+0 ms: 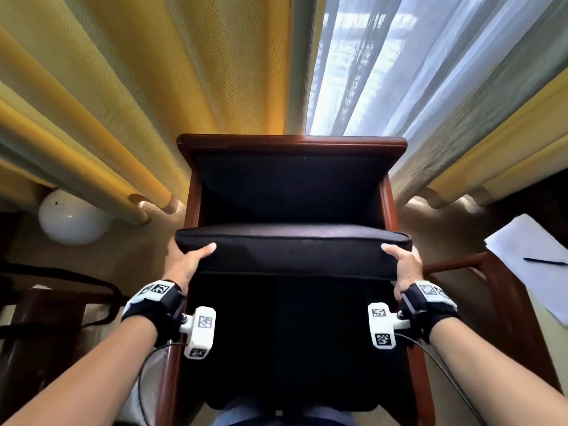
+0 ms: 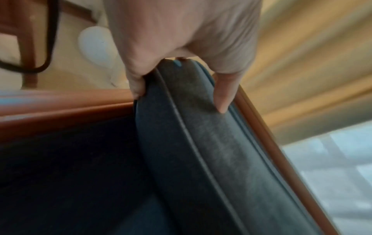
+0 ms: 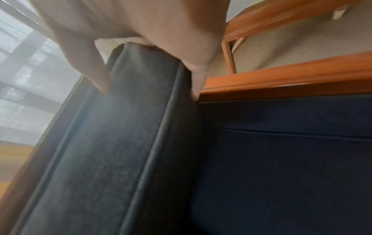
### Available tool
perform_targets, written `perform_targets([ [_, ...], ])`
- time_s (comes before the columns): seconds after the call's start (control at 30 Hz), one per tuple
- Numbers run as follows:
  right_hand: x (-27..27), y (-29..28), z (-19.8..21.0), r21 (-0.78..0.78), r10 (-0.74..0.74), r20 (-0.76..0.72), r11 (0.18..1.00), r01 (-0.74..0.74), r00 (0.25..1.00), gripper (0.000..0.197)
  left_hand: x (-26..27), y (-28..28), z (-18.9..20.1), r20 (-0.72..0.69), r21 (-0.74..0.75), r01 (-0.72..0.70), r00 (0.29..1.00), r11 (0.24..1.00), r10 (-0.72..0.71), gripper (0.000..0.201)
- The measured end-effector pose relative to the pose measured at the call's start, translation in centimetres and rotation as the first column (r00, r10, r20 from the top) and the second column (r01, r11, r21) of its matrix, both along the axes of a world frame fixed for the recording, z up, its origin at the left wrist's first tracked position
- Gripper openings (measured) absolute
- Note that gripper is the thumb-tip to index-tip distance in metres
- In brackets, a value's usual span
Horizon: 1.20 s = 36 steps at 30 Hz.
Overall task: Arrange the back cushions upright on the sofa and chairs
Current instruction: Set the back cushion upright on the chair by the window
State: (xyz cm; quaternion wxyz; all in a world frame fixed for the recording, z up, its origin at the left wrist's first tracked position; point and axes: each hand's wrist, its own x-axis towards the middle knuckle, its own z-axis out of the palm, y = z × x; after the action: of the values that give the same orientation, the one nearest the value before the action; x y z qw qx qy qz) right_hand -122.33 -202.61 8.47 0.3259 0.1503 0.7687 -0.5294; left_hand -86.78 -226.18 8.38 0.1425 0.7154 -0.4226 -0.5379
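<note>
At the far left a white round dome-shaped lamp globe (image 1: pixel 72 219) sits on the beige floor below the long yellow textured curtains (image 1: pixel 129 87). Next comes the left hand (image 1: pixel 184 261), which grips the left end of the dark navy rectangular fabric back cushion (image 1: pixel 292 252): the thumb lies on the top edge and, in the left wrist view, the fingers (image 2: pixel 222 93) curl round the far side. The cushion is held across the seat of the reddish-brown wooden armchair (image 1: pixel 292 142), between its two arms, its top edge level and clear of the chair's dark upholstered backrest behind it. The right hand (image 1: pixel 405 265) grips the cushion's right end the same way, thumb on top and fingers wrapped over the piped edge. Behind the chair hang sheer white curtains (image 1: pixel 384 63). At the far right a black pen (image 1: pixel 545 261) lies on white paper sheets (image 1: pixel 528 259).
</note>
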Motion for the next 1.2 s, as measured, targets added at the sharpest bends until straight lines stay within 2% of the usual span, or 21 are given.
perform_targets([
  [0.03, -0.4, -0.2, -0.8, 0.032, 0.029, -0.021, 0.999, -0.029, 0.999, 0.095, -0.5, 0.2, 0.7, 0.055, 0.013, 0.063, 0.996, 0.998, -0.063, 0.133],
  [0.07, -0.6, -0.6, -0.8, 0.064, 0.059, -0.032, 0.996, -0.057, 0.998, 0.103, -1.2, 0.3, 1.3, 0.107, 0.025, 0.119, 0.987, 0.993, -0.121, 0.131],
  [0.13, -0.3, -2.1, 1.1, 0.182, 0.147, -0.066, 0.974, -0.133, 0.987, 0.091, -2.5, -0.3, 1.3, 0.233, 0.046, 0.177, 0.955, 0.983, -0.183, 0.127],
  [0.2, -0.6, -3.4, 2.0, 0.288, 0.227, -0.134, 0.940, -0.182, 0.965, 0.078, -4.0, -1.5, 0.7, 0.339, 0.051, 0.181, 0.922, 0.982, -0.187, 0.128],
  [0.37, -3.0, -6.6, 0.9, 0.344, 0.283, -0.226, 0.919, -0.195, 0.932, 0.073, -7.4, -5.8, 0.2, 0.451, 0.039, 0.199, 0.871, 0.979, -0.195, 0.122],
  [0.63, -8.1, -14.6, 2.2, 0.398, 0.383, -0.205, 0.874, -0.280, 0.901, 0.079, -13.1, -14.7, 0.5, 0.501, 0.027, 0.236, 0.838, 0.971, -0.217, 0.115],
  [0.73, -9.5, -16.6, 2.4, 0.457, 0.413, -0.174, 0.838, -0.298, 0.894, 0.079, -14.6, -15.9, 0.4, 0.517, 0.029, 0.224, 0.831, 0.974, -0.207, 0.108],
  [0.8, -10.2, -17.6, 2.1, 0.498, 0.426, -0.158, 0.813, -0.301, 0.891, 0.079, -15.4, -16.3, 0.4, 0.488, 0.030, 0.197, 0.853, 0.980, -0.187, 0.103],
  [0.93, -10.5, -17.9, 2.3, 0.517, 0.430, -0.130, 0.798, -0.309, 0.893, 0.081, -15.5, -16.5, 0.5, 0.465, 0.035, 0.193, 0.865, 0.980, -0.188, 0.105],
  [1.03, -10.1, -17.0, 2.6, 0.480, 0.396, -0.154, 0.831, -0.282, 0.905, 0.088, -13.9, -16.2, 0.2, 0.414, 0.023, 0.201, 0.890, 0.979, -0.193, 0.111],
  [1.1, -9.5, -15.6, 2.6, 0.436, 0.334, -0.146, 0.867, -0.243, 0.931, 0.105, -12.4, -15.3, 0.0, 0.399, -0.012, 0.241, 0.891, 0.971, -0.216, 0.112],
  [1.17, -9.3, -13.9, 1.6, 0.326, 0.185, -0.098, 0.934, -0.144, 0.978, 0.125, -10.8, -13.8, -0.4, 0.351, -0.113, 0.222, 0.921, 0.968, -0.170, 0.105],
  [1.2, -8.8, -13.0, 1.2, 0.253, 0.099, -0.031, 0.963, -0.088, 0.995, 0.126, -10.0, -12.9, -0.7, 0.298, -0.154, 0.173, 0.947, 0.973, -0.121, 0.103],
])
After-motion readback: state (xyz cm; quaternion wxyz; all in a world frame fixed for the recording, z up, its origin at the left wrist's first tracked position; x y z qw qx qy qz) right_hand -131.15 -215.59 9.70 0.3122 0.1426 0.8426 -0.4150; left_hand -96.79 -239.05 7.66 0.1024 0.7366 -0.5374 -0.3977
